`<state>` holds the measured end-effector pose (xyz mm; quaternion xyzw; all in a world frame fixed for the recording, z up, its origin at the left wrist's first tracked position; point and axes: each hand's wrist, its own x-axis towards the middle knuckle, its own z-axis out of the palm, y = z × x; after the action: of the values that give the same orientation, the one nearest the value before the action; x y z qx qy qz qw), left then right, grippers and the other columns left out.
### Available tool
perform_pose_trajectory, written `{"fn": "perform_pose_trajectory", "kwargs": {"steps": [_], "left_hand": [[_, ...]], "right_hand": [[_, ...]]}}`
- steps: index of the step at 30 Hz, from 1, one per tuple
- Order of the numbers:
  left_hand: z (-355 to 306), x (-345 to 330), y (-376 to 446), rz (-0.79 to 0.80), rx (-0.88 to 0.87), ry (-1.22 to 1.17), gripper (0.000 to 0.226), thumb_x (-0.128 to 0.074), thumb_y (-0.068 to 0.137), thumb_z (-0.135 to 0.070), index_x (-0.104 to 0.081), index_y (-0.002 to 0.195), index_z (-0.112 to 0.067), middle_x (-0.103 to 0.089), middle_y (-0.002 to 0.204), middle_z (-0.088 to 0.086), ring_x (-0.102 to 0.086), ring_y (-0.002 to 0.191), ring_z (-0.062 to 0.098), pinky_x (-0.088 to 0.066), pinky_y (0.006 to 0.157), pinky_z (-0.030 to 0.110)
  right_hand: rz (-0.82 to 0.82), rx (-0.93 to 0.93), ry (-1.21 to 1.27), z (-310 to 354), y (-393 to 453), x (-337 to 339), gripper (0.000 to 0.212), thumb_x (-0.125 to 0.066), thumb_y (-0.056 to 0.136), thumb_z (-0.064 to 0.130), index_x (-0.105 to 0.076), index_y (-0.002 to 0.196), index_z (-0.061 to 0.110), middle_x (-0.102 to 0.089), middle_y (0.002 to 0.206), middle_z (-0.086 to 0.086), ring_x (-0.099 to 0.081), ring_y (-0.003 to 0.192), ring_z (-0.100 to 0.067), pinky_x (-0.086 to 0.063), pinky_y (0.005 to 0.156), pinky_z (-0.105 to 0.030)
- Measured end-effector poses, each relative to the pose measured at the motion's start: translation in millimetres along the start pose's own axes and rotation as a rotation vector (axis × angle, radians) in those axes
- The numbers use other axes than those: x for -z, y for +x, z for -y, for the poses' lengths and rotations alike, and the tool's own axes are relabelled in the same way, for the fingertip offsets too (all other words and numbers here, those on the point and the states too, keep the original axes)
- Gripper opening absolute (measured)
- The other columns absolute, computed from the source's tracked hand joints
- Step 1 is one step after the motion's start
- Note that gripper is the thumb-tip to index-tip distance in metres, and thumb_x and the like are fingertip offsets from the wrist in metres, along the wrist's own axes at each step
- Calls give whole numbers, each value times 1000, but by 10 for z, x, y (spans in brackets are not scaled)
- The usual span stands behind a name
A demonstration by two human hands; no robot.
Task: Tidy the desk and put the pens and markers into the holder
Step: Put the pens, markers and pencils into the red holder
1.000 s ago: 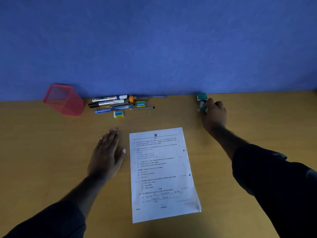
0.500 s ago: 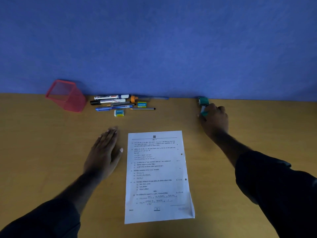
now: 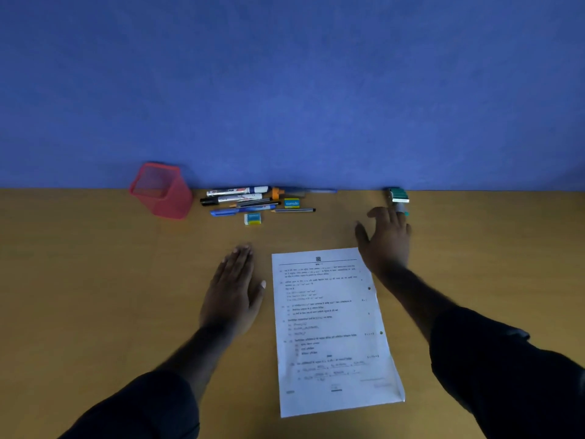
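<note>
the right hand [image 3: 384, 240] hovers near the far edge of the worktop [image 3: 79, 280] with its fingers [image 3: 378, 213] spread loosely and holding nothing; the fingertips sit just in front of a small green and white object [image 3: 398, 195], which lies against the far edge by the blue wall [image 3: 285, 90], and whether they touch its near end cannot be told. the left hand [image 3: 234, 289] lies flat, palm down, fingers straight and together, gripping nothing, just left of a printed sheet of paper [image 3: 332, 331] that rests in the middle of the worktop and runs toward the near edge. the right wrist crosses above the sheet's far right corner. along the far edge, left of centre, a cluster of pens and markers [image 3: 240, 199] lies on its side, mostly parallel to that edge, with a thin pencil [image 3: 292, 210] at its right end. two small erasers sit with them: a blue and yellow eraser [image 3: 291, 203] beside the pencil, and another eraser [image 3: 252, 218] just nearer the person. to the left of the cluster, touching nothing, stands the red mesh holder [image 3: 161, 191], upright, close to the wall. dark sleeves [image 3: 506, 359] cover both forearms.
</note>
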<state>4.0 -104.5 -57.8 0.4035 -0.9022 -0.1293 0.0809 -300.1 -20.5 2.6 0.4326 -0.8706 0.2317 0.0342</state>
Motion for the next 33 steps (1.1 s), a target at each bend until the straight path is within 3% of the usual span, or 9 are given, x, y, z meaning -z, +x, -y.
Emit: {"fn": "perform_pose_trajectory", "kwargs": {"steps": [5, 8, 12, 17, 23, 29, 33], "left_hand": [[-16, 34, 14, 5, 23, -46, 67, -37, 95, -46, -36, 150, -8, -32, 160, 8, -29, 148, 25, -21, 119, 38], [46, 152, 94, 7, -7, -46, 65, -41, 90, -48, -49, 142, -10, -46, 151, 7, -43, 139, 26, -38, 111, 39], [263, 416, 334, -48, 0, -57, 48, -66, 83, -27, -60, 127, -12, -62, 128, 7, -58, 117, 29, -48, 95, 41], [515, 628, 754, -64, 38, -29, 46, -67, 77, -14, -60, 123, -16, -61, 120, 6, -58, 109, 31, -48, 88, 42], [634, 600, 1137, -1, 67, -27, 52, -67, 84, -18, -55, 134, -22, -57, 132, 3, -51, 123, 29, -43, 91, 40], [698, 485, 949, -96, 96, -27, 23, -75, 78, -19, -71, 100, -21, -63, 94, 3, -60, 92, 31, -44, 74, 40], [768, 499, 721, -117, 156, -63, 19, -73, 80, -18, -71, 98, -21, -62, 93, 3, -60, 89, 31, -44, 75, 41]], "right_hand": [[61, 58, 34, 524, -127, -131, 23, -61, 87, 27, -60, 106, 14, -63, 108, -6, -52, 105, -30, -40, 85, -40], [116, 103, 55, 787, -166, -207, 24, -60, 87, 23, -59, 109, 16, -62, 112, -5, -52, 107, -27, -41, 87, -40], [227, 140, 88, 1096, -177, -301, 27, -58, 89, 20, -58, 115, 18, -58, 122, -4, -49, 114, -24, -40, 93, -39], [340, 219, 118, 1436, -139, -436, 35, -56, 89, 14, -55, 123, 22, -53, 131, 1, -45, 124, -21, -38, 99, -39], [339, 241, 87, 1658, 12, -639, 44, -56, 85, 8, -52, 126, 23, -52, 132, 0, -49, 120, -24, -41, 95, -40], [395, 327, 41, 1768, 69, -805, 49, -59, 85, 14, -48, 132, 22, -52, 134, 0, -44, 126, -24, -43, 98, -41], [406, 338, 30, 1851, 20, -908, 44, -59, 87, 13, -52, 129, 22, -52, 128, -1, -47, 119, -24, -43, 95, -39]]}}
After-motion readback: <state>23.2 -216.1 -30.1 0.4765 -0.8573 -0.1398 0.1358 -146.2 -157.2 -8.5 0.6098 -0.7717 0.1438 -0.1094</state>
